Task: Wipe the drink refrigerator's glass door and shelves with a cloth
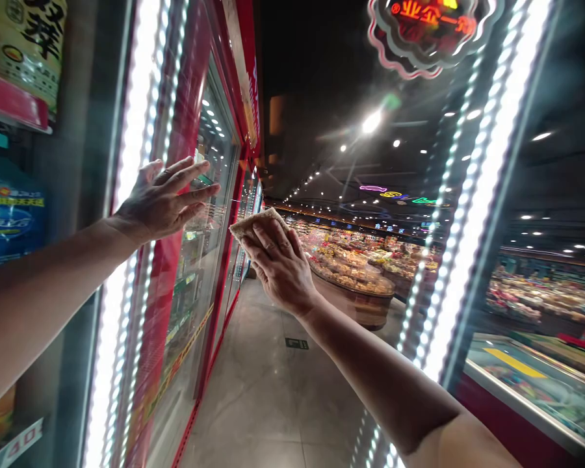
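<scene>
My right hand (285, 270) presses a beige cloth (258, 222) flat against a see-through glass pane (331, 390), fingers laid over it. Part of the cloth shows beyond the fingertips. My left hand (168, 198) is open, fingers spread, in front of the bright LED strip (139, 110) and the red frame (168, 286) of a cabinet. Whether its palm touches a surface, I cannot tell. Both bare forearms reach in from the lower corners.
Packaged goods, including a blue container (10, 201), stand on shelves at the left. Red-framed glass cabinets (219, 162) line an aisle with a grey floor (268, 377). A round produce display (355, 279) and a chest freezer (531, 383) are at the right. A lit sign (433, 29) hangs above.
</scene>
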`<action>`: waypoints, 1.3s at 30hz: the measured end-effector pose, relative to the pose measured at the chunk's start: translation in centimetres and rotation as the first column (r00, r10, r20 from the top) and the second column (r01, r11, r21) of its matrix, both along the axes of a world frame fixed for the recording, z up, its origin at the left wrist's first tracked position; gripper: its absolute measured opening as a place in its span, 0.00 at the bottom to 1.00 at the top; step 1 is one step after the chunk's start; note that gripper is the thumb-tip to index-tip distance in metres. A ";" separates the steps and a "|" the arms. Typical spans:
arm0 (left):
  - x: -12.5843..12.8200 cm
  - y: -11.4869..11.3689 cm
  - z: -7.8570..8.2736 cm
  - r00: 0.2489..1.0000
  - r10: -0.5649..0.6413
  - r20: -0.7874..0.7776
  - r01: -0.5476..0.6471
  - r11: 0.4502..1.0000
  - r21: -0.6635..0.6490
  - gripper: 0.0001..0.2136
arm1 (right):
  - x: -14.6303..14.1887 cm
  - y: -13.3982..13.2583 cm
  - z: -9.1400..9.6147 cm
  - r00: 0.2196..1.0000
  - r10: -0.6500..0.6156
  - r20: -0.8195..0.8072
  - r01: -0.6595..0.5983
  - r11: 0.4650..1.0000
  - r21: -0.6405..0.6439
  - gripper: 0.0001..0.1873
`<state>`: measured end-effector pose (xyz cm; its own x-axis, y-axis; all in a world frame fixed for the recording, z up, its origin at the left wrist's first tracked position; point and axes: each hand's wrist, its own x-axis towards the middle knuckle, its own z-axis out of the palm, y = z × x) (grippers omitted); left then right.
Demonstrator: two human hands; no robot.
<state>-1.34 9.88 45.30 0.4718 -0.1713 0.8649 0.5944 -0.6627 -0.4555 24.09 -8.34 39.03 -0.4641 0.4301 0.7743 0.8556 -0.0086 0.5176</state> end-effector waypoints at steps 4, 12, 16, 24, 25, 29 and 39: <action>-0.9 0.2 0.2 1.000 -0.002 -0.004 0.002 1.000 -0.004 0.19 | -0.5 0.5 0.9 0.997 -0.024 -0.074 0.028 0.998 0.056 0.25; -1.0 0.2 -0.1 1.000 0.019 -0.004 -0.019 0.999 -0.046 0.20 | -1.5 1.5 0.5 0.996 0.060 0.070 -0.056 0.997 -0.059 0.28; -1.4 -0.2 -0.2 0.999 0.046 -0.002 -0.046 0.998 -0.033 0.19 | -2.4 2.2 1.5 0.998 0.021 -0.061 -0.020 1.000 0.022 0.28; -1.8 -0.7 0.1 0.997 0.066 -0.032 -0.069 0.994 -0.085 0.20 | -4.7 3.2 -0.6 0.984 0.116 0.135 -0.098 0.986 -0.132 0.29; -1.9 -0.6 0.3 0.997 0.065 -0.042 -0.069 0.994 -0.086 0.19 | -4.8 3.3 -0.4 0.987 0.114 0.117 -0.100 0.988 -0.122 0.30; -2.7 0.0 0.9 0.996 0.040 -0.078 -0.047 0.995 -0.083 0.21 | -5.9 4.1 0.4 0.997 0.083 0.001 -0.083 0.996 -0.037 0.33; -4.3 1.1 0.6 0.990 -0.081 -0.115 0.067 0.991 -0.119 0.29 | -7.5 5.2 0.9 0.992 0.126 0.013 -0.125 0.989 -0.081 0.33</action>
<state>-5.59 11.02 45.85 0.5627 -0.1129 0.8189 0.4875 -0.7547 -0.4390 16.55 -3.09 39.91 -0.5322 0.4273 0.7309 0.8376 0.1402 0.5280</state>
